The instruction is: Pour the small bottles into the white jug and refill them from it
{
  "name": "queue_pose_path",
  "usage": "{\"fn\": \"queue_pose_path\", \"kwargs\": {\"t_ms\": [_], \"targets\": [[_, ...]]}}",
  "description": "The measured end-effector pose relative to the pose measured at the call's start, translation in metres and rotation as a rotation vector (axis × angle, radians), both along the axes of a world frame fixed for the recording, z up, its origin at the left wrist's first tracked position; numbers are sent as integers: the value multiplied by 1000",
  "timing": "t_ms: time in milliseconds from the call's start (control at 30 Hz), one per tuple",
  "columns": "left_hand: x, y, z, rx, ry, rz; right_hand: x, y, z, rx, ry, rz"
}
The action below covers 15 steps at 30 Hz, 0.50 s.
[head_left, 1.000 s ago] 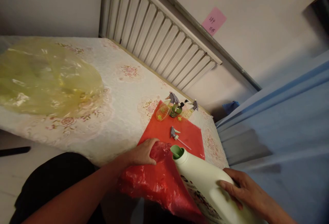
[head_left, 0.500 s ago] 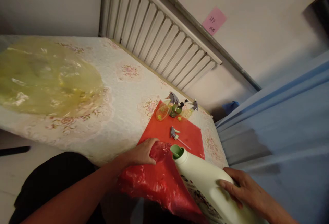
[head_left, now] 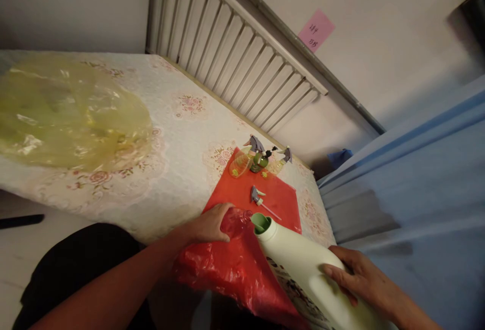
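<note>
Greenish smooth jug (head_left: 299,255) in right hand's (head_left: 354,273) grip, translucent ridge-necked bottle (head_left: 234,220) in left hand's (head_left: 211,224), crinkled red plastic (head_left: 231,265) beneath.

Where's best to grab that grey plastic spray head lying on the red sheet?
Probably pinch the grey plastic spray head by its bulky top, from above left: its thin tube trails right, and the pale green plastic jug crowds the near side.

Left arm (head_left: 113,274) extends forward, left grip (head_left: 212,224) curled in a hold — right arm (head_left: 407,305) slants inward, right grip (head_left: 358,273) clasping.
</note>
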<state>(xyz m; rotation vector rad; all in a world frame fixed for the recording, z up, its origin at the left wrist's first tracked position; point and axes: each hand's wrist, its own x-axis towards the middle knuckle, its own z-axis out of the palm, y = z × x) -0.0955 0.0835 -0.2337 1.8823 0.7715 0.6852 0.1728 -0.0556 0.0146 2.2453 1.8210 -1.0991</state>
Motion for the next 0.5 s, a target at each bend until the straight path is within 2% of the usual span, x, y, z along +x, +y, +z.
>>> {"fn": "queue_pose_path", "kwargs": {"t_ms": [500], "targets": [[0, 0, 0, 5, 6, 7, -3, 2, 2, -1, -35, 11]]}}
